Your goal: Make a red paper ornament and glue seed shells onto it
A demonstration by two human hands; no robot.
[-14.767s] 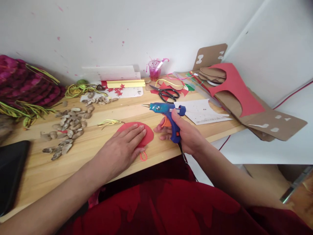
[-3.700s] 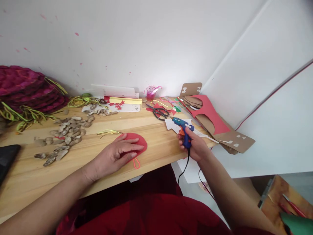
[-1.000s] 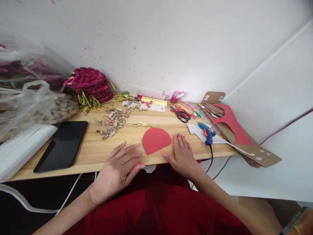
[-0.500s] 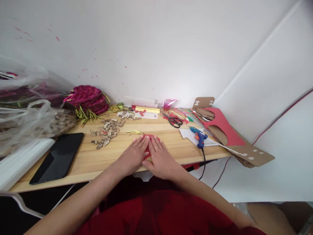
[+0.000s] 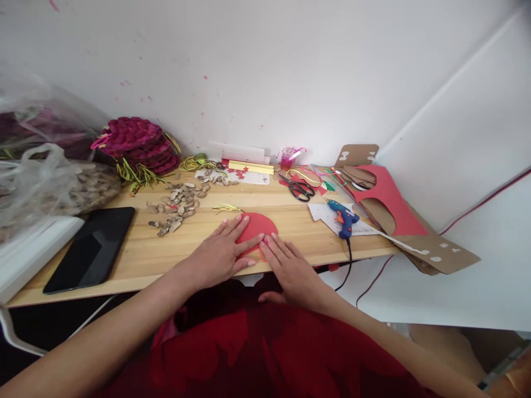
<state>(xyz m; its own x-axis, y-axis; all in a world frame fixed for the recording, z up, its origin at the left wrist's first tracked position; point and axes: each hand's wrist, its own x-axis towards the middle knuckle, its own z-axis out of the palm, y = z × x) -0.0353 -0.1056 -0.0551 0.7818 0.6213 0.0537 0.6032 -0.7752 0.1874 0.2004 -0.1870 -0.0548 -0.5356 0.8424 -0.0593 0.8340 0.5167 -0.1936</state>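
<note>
Both hands lie flat and open on the wooden tabletop (image 5: pixel 174 257) — the left hand (image 5: pixel 219 251) pressing the red paper semicircle (image 5: pixel 259 225), the right hand (image 5: pixel 290 268) just beside its lower edge. The blue glue gun (image 5: pixel 342 214) lies well apart, to the right.

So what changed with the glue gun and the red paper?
The right hand let go of the blue plastic glue gun, which now lies on the white paper sheet, and moved left to lie flat at the edge of the red half-round paper piece. The left hand stayed flat on that piece. The black scissors and the seed pile stayed put.
</note>
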